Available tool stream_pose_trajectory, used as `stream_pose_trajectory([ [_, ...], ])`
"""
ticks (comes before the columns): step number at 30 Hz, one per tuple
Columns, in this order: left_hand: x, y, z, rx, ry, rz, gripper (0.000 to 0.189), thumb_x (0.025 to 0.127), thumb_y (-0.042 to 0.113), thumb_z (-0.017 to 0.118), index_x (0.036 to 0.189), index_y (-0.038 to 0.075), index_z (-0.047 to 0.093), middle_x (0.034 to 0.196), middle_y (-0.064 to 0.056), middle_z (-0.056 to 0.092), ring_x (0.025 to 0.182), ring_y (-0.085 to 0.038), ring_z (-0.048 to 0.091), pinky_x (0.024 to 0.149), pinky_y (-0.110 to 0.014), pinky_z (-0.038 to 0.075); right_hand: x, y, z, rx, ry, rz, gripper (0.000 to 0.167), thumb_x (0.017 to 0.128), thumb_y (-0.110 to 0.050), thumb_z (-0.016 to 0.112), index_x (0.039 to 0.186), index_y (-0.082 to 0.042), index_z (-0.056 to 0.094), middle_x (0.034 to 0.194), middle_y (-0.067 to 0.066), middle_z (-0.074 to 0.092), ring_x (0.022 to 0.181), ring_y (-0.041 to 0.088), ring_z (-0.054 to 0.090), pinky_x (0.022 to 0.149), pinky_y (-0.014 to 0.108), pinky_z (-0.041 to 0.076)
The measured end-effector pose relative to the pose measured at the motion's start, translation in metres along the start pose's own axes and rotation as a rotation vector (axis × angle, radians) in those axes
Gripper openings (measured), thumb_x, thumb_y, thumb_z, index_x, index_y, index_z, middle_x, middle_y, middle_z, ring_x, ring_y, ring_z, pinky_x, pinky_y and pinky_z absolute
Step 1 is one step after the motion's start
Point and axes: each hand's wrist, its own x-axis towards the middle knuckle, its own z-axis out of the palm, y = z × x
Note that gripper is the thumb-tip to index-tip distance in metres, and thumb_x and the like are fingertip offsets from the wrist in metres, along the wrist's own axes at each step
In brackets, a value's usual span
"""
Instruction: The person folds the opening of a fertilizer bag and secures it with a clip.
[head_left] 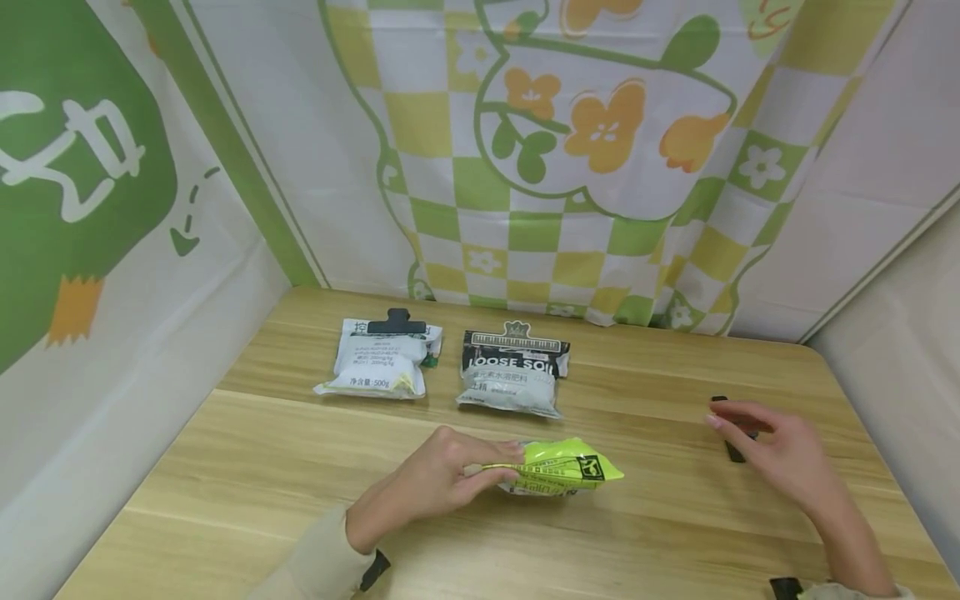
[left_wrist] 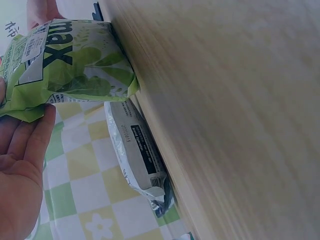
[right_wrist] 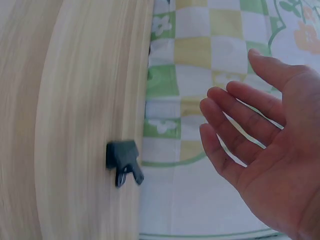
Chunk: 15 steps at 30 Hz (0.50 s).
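Observation:
My left hand pinches the gathered top edge of a lime-green printed bag at the front middle of the table. In the left wrist view the bag looks full; whether its bottom touches the wood I cannot tell. Fingers of the left hand lie along its edge there. To the right, my right hand hovers over a black clip, partly hiding it. The right wrist view has this clip lying on the wood, apart from the right hand, whose fingers are relaxed and hold nothing.
Behind the green bag lie a white bag with a black clip on its top, and a black-and-grey bag closed by a flat decorated clip. A checked cloth hangs along the table's back edge.

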Motion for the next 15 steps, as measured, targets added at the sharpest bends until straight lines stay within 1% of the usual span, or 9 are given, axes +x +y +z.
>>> stream_pose_trajectory([
  [3,0.0,0.0,0.0,-0.002,0.003,-0.001,0.017,0.095,0.018,0.077,0.109,0.009,0.081,0.116,-0.009,0.079,0.112,-0.016,0.077,0.097,-0.019,0.057,0.001,0.008,-0.001,-0.017,0.011,0.006,0.039,0.101,-0.039,0.071,0.128,-0.011,0.075,0.125,0.019,0.076,0.091,-0.023,0.051,0.067,0.019,0.053],
  [6,0.0,0.0,0.0,0.006,0.008,0.01,0.018,0.095,0.018,0.078,0.11,0.009,0.081,0.116,-0.009,0.079,0.111,-0.016,0.077,0.096,-0.018,0.057,0.003,0.015,-0.001,-0.042,0.017,0.016,0.041,0.1,-0.04,0.072,0.127,-0.008,0.074,0.125,0.021,0.076,0.091,-0.017,0.055,0.068,0.017,0.052],
  [8,0.0,-0.001,0.0,0.012,0.011,0.019,0.018,0.095,0.018,0.078,0.11,0.009,0.081,0.116,-0.009,0.079,0.111,-0.016,0.077,0.095,-0.018,0.057,0.004,0.018,-0.002,-0.061,0.027,0.019,0.042,0.1,-0.04,0.072,0.127,-0.007,0.074,0.124,0.022,0.076,0.091,-0.007,0.062,0.068,0.016,0.052],
  [11,0.0,-0.001,0.001,0.015,0.013,0.026,0.018,0.095,0.018,0.078,0.11,0.008,0.081,0.116,-0.009,0.079,0.111,-0.016,0.077,0.094,-0.016,0.057,0.006,0.023,-0.002,-0.067,0.026,0.035,0.045,0.1,-0.04,0.072,0.127,-0.004,0.073,0.125,0.025,0.075,0.092,0.014,0.073,0.067,0.017,0.054],
  [13,0.0,-0.002,0.001,0.018,0.013,0.031,0.018,0.095,0.019,0.077,0.11,0.008,0.081,0.115,-0.009,0.079,0.111,-0.016,0.077,0.093,-0.016,0.057,0.008,0.027,-0.001,-0.068,0.021,0.052,0.047,0.101,-0.041,0.071,0.128,-0.002,0.073,0.125,0.027,0.074,0.093,0.031,0.076,0.066,0.019,0.054],
  [15,0.0,-0.002,0.001,0.022,0.013,0.039,0.018,0.095,0.019,0.077,0.109,0.008,0.081,0.115,-0.009,0.079,0.111,-0.016,0.077,0.092,-0.015,0.057,0.009,0.03,-0.001,-0.064,0.006,0.069,0.05,0.102,-0.041,0.069,0.129,0.0,0.071,0.127,0.029,0.072,0.096,0.04,0.076,0.065,0.021,0.056],
])
